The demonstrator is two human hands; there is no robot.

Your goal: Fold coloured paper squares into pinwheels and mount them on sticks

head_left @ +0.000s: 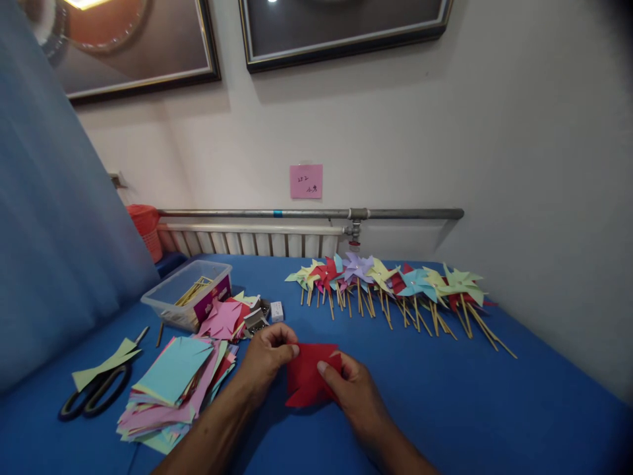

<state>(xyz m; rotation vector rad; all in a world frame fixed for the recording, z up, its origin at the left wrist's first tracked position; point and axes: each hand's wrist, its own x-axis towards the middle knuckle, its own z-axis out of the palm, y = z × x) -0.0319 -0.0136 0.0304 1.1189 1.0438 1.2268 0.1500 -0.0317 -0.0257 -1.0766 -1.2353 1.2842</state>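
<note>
A red square of paper (pixel 307 376) lies just above the blue table (pixel 445 409), held between both hands. My left hand (pixel 267 359) pinches its upper left edge with thumb and fingers closed. My right hand (pixel 353 392) pinches its right side, thumb on top of the sheet. A row of finished paper pinwheels (pixel 395 284) on wooden sticks lies beyond the hands, in yellow, red, purple and light blue.
A stack of coloured paper squares (pixel 173 389) sits left of my hands, with black scissors (pixel 93 392) further left. A clear plastic box (pixel 190 293) holds sticks. Cut pink and red pieces (pixel 222 320) and a small white box (pixel 277 311) lie nearby. A wall and a radiator bound the table.
</note>
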